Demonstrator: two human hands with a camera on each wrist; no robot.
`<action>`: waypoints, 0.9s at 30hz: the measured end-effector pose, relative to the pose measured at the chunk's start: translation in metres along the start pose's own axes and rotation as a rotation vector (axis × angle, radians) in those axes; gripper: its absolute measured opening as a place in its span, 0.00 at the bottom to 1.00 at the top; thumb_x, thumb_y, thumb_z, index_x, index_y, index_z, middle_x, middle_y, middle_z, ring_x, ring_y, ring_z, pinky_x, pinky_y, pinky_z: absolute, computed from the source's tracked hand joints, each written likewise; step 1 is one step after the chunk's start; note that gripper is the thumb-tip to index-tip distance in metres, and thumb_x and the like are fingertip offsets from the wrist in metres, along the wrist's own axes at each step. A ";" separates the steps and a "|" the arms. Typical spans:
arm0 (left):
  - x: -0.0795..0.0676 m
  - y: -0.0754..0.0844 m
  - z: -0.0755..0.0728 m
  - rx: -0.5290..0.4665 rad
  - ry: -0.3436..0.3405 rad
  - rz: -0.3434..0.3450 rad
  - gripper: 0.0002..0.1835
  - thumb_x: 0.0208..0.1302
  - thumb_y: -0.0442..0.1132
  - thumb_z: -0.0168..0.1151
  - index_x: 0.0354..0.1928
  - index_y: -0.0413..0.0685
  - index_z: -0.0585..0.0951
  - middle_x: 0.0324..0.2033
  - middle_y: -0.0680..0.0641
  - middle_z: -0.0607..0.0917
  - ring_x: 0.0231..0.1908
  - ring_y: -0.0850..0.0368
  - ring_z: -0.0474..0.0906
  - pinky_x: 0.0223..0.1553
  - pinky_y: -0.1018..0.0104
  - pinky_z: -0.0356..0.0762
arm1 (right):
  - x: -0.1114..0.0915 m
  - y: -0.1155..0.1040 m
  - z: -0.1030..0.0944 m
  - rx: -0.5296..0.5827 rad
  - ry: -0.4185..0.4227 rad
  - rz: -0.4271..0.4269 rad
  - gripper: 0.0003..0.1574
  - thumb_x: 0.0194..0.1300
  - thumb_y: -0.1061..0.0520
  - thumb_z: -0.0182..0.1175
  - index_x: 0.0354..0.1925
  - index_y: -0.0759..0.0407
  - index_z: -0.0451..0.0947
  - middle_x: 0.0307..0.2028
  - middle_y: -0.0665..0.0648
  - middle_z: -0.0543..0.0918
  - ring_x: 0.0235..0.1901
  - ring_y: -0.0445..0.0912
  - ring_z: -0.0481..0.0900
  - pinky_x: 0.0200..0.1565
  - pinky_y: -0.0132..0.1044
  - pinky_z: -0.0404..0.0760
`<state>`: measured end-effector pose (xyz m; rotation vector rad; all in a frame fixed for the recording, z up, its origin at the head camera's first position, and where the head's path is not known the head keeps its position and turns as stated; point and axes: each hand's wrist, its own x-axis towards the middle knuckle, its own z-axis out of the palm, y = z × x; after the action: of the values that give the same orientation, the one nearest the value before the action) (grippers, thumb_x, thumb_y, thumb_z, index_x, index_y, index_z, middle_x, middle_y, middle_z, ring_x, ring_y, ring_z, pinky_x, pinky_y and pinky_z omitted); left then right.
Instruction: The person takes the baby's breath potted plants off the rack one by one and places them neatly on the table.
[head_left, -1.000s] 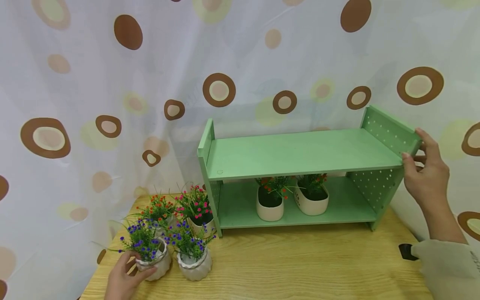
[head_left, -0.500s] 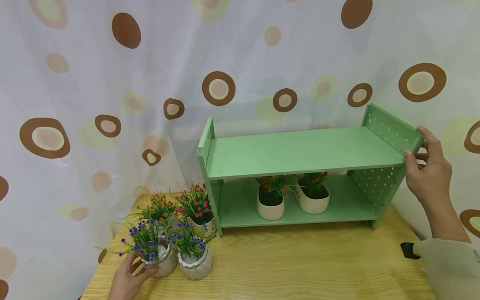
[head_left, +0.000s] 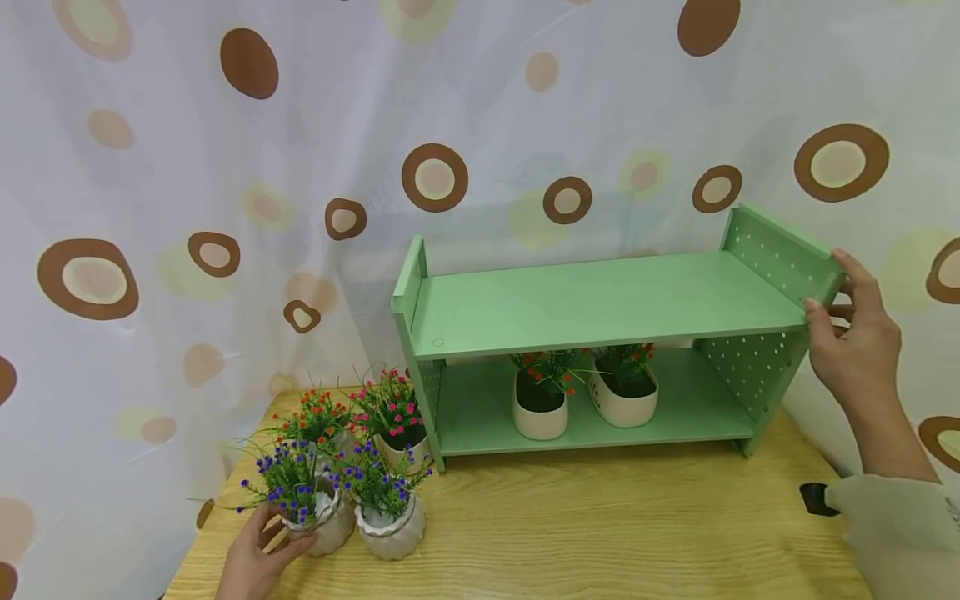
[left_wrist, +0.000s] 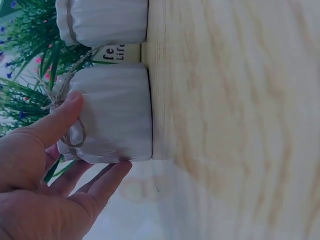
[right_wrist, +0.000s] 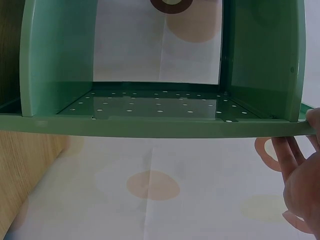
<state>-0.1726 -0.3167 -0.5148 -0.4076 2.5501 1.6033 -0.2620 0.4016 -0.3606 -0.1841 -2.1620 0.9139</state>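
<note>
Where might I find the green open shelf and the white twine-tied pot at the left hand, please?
Green open shelf [head_left: 607, 304], head view: upper board's top.
White twine-tied pot [left_wrist: 116, 111], left wrist view: side wall.

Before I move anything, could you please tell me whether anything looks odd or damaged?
Only a faint ring mark stands out, on top of the green shelf, near its left front corner; the green around it is plain. The white pot in the left hand stands upright, and I see no spill.
</note>
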 end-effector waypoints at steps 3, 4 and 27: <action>-0.001 0.001 -0.001 0.010 0.002 -0.006 0.41 0.64 0.50 0.75 0.68 0.37 0.64 0.71 0.27 0.63 0.71 0.21 0.61 0.56 0.50 0.86 | 0.000 -0.001 0.001 0.000 0.001 0.001 0.40 0.79 0.54 0.51 0.81 0.29 0.53 0.71 0.66 0.72 0.40 0.16 0.60 0.39 0.07 0.63; -0.001 0.000 -0.001 0.015 -0.001 -0.006 0.41 0.64 0.49 0.75 0.67 0.36 0.63 0.70 0.26 0.62 0.71 0.20 0.61 0.56 0.49 0.85 | 0.000 -0.001 0.001 -0.002 0.003 0.003 0.40 0.79 0.54 0.51 0.80 0.29 0.53 0.71 0.66 0.72 0.40 0.16 0.60 0.39 0.07 0.63; -0.055 0.048 0.014 0.111 0.718 0.452 0.22 0.50 0.25 0.80 0.47 0.37 0.81 0.57 0.40 0.78 0.52 0.88 0.64 0.49 0.94 0.66 | 0.001 0.002 0.001 -0.011 0.009 0.010 0.39 0.79 0.54 0.51 0.80 0.28 0.53 0.71 0.66 0.72 0.39 0.17 0.60 0.42 0.07 0.65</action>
<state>-0.1335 -0.2749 -0.4671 -0.4905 3.4613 1.6468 -0.2637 0.4025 -0.3616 -0.2037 -2.1599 0.9052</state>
